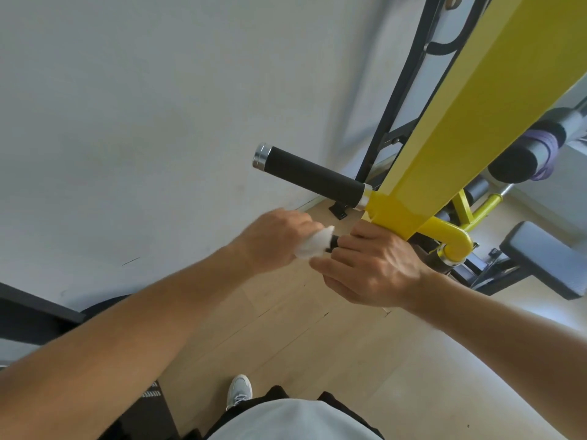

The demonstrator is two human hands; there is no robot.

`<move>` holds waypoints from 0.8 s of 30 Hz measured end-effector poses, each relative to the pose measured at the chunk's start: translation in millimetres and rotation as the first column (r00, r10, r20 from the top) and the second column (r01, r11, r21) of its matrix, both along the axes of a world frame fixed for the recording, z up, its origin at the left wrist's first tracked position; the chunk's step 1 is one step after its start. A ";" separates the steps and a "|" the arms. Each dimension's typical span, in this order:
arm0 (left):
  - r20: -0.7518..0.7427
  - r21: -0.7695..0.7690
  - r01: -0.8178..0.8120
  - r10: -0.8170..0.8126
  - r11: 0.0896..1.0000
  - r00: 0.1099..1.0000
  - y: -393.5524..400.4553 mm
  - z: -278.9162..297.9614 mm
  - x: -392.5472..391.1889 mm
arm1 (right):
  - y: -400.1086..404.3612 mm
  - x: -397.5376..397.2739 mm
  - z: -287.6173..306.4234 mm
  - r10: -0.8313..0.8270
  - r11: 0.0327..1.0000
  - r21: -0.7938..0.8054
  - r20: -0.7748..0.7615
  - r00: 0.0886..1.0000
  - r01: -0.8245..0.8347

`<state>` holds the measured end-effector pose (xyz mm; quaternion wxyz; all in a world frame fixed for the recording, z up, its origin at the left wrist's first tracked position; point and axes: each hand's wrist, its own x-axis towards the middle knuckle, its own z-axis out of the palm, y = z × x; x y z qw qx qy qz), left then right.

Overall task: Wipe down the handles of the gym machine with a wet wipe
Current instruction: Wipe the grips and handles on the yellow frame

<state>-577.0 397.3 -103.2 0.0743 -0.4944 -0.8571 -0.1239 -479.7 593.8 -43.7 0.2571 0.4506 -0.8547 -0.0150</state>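
Note:
A yellow machine arm [470, 122] runs down from the upper right. From its lower end a black foam handle [313, 176] with a chrome end cap sticks out to the left, bare. Just below it is a second black handle [333, 243], of which only a short stretch shows between my hands. My left hand [276, 241] is wrapped around the outer end of that lower handle with a white wet wipe [314, 244] bunched in it. My right hand [374, 268] grips the same handle close to the yellow arm.
A white wall [143, 106] stands close on the left. A black frame [403, 100] rises behind the yellow arm. A grey padded seat [546, 258] and foam rollers [521, 154] lie to the right. Light wood floor [317, 344] and my shoe [239, 392] are below.

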 end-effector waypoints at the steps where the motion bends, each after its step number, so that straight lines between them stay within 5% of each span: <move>1: 0.029 0.035 0.052 -0.053 0.998 0.998 7.6 1.1 6.2 | 0.2 -0.1 0.3 0.004 1.000 0.004 0.002 1.000 -0.004; 6: 0.158 0.242 -0.016 -0.023 0.970 0.987 -27.5 18.8 25.9 | -2.7 3.9 2.6 -0.016 1.000 -0.019 0.079 0.997 0.017; 10: 0.080 0.465 -0.106 0.078 0.879 0.994 -58.8 67.1 56.3 | -20.9 12.4 19.5 -0.017 0.956 -0.284 0.192 0.981 0.072; 14: 0.002 0.630 -0.249 0.319 0.735 0.948 -59.2 146.0 47.5 | -33.5 13.5 49.4 0.067 0.942 -0.333 0.082 0.994 -0.036; 17: -0.082 0.589 -0.349 0.484 0.729 0.871 -55.1 177.8 22.6 | -41.3 12.7 70.4 0.018 0.943 -0.333 -0.007 1.000 -0.020; 19: -0.101 0.498 -0.322 0.422 0.805 0.901 -45.8 175.2 15.3 | -47.0 13.0 84.3 -0.034 0.930 -0.367 -0.036 0.999 0.019; 21: -0.035 0.346 -0.170 0.194 0.923 0.980 -37.0 160.8 17.7 | -49.0 14.3 95.8 -0.024 0.917 -0.398 -0.096 0.995 -0.016; 24: 0.073 0.226 0.021 -0.038 0.974 0.997 -42.3 145.1 27.9 | -44.1 15.4 101.8 0.060 0.901 -0.414 -0.176 0.983 -0.129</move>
